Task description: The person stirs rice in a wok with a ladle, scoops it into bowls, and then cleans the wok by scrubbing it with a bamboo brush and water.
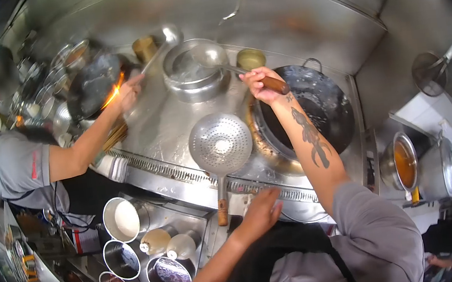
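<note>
My right hand [263,84] is closed around the wooden handle of a ladle [208,54]. The ladle's bowl is over a round metal pot [193,91] at the back of the steel stove top. Under my right forearm sits a large dark wok [317,101]. My left hand [263,212] is low at the stove's front edge, fingers loosely apart, with nothing visible in it. Just left of it, a perforated strainer [219,144] lies on the stove, its wooden handle pointing toward me.
At left, a co-worker's hand [129,93] holds another ladle [169,35] beside a wok [96,83] with flame at its rim. Several metal containers [122,259] and two bottles [180,247] stand at lower left. A pot of orange liquid [406,161] is at right.
</note>
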Demonstrator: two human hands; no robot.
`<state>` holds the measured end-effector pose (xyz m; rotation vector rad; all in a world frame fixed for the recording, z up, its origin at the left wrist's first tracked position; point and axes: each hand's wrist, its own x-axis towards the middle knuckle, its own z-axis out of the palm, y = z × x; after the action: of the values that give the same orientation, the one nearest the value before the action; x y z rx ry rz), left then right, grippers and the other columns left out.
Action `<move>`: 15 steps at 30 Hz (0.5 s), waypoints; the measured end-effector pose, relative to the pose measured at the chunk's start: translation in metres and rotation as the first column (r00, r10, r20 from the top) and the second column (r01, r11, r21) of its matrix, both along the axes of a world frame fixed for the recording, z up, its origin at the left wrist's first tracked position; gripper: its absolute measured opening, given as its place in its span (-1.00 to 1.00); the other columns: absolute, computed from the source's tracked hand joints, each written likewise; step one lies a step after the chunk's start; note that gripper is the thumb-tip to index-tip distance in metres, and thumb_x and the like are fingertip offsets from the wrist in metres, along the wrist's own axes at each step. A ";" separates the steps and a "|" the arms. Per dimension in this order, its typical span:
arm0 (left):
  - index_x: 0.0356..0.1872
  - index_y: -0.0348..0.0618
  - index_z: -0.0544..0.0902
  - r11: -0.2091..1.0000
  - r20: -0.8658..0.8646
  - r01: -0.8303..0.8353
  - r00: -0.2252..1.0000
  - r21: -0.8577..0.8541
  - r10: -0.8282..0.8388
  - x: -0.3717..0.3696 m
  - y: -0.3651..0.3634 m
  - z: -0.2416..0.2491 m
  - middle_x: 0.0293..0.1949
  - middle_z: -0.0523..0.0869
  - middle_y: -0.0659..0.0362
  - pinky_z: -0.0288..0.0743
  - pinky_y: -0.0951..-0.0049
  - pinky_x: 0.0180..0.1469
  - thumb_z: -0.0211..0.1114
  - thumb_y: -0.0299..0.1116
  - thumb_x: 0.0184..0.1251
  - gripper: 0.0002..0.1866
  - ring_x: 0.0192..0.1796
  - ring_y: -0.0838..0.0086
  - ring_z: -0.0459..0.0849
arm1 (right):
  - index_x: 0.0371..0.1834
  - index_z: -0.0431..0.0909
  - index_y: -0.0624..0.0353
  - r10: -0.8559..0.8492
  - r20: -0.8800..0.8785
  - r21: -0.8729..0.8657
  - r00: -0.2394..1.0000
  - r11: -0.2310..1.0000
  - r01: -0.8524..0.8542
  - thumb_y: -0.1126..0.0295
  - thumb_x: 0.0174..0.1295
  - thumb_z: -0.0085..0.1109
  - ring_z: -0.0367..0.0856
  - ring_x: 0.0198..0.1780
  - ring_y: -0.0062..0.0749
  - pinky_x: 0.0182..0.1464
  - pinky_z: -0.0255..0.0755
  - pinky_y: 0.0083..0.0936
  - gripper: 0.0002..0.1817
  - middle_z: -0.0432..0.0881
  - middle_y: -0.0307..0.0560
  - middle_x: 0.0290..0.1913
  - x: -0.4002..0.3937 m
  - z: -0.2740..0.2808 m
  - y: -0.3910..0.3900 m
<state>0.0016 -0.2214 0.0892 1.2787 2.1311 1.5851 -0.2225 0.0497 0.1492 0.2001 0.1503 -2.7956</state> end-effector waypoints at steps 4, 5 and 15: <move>0.01 -0.36 0.53 0.999 -0.413 -0.029 0.910 0.018 0.034 -0.011 0.116 0.008 0.01 0.56 -0.14 0.36 0.12 0.19 0.17 -0.38 0.30 -0.67 0.06 -0.06 0.54 | 0.14 0.21 0.56 -0.024 -0.052 0.003 0.998 1.000 0.024 0.49 0.28 -0.09 0.48 -0.50 -0.60 -0.53 0.32 -0.57 -0.59 0.39 -0.16 -0.34 0.097 0.035 0.021; -0.05 -0.33 0.56 0.995 -0.552 -0.091 0.828 0.042 0.099 -0.011 0.142 -0.009 -0.05 0.60 -0.09 0.36 0.10 0.17 0.14 -0.33 0.32 -0.71 0.02 -0.03 0.56 | 0.13 0.24 0.54 -0.044 -0.044 0.044 0.998 0.998 0.046 0.47 0.30 -0.10 0.48 -0.51 -0.61 -0.53 0.32 -0.58 -0.60 0.39 -0.17 -0.33 0.123 0.046 0.024; -0.48 -0.13 0.59 0.947 -0.528 -0.016 0.833 -0.320 -0.164 0.013 0.219 -0.042 -0.42 0.68 0.06 0.45 0.17 -0.13 0.10 -0.22 0.37 -0.73 -0.29 0.17 0.66 | -0.06 0.34 0.29 -0.162 0.223 0.385 0.961 0.921 0.065 0.42 0.26 -0.03 0.45 -0.55 -0.64 -0.56 0.28 -0.60 -0.76 0.44 -0.28 -0.45 0.286 0.049 0.085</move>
<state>0.0144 -0.0021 0.0472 1.8327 2.4733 0.8455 0.0632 0.1344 0.1978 0.6727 0.6311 -2.7975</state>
